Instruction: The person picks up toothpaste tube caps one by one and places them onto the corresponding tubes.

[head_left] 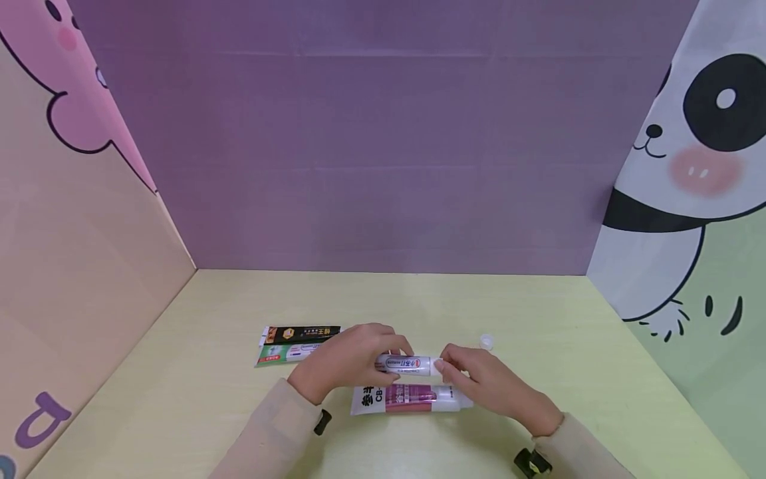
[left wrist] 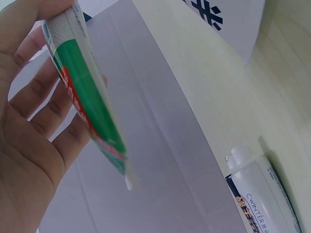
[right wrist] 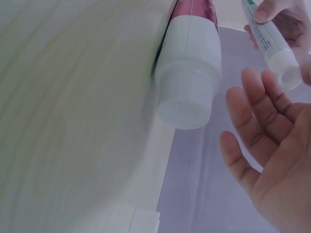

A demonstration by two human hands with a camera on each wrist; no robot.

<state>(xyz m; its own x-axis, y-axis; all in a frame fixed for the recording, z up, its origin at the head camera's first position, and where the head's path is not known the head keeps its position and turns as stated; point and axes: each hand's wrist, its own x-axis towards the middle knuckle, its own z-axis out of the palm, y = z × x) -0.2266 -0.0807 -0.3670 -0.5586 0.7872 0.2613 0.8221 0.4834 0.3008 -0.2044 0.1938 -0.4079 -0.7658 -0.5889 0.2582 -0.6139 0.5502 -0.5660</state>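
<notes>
My left hand (head_left: 359,352) grips a white toothpaste tube (head_left: 407,364) round its middle. Green and red printing covers the tube's tail end (left wrist: 90,94), seen in the left wrist view. At the opposite end, the thumb and index finger of my right hand (head_left: 485,379) pinch the white cap (right wrist: 285,75); its other fingers are spread apart. Below the held tube lies a pink and white toothpaste tube (head_left: 409,398) with a white cap. A black and white toothpaste tube (head_left: 302,334) lies behind my left hand, its nozzle (left wrist: 239,158) bare in the left wrist view.
A loose white cap (head_left: 487,342) lies on the pale wooden table (head_left: 239,412), beyond my right hand. A purple wall (head_left: 383,146) closes off the back, and printed panels with cartoon animals stand at both sides.
</notes>
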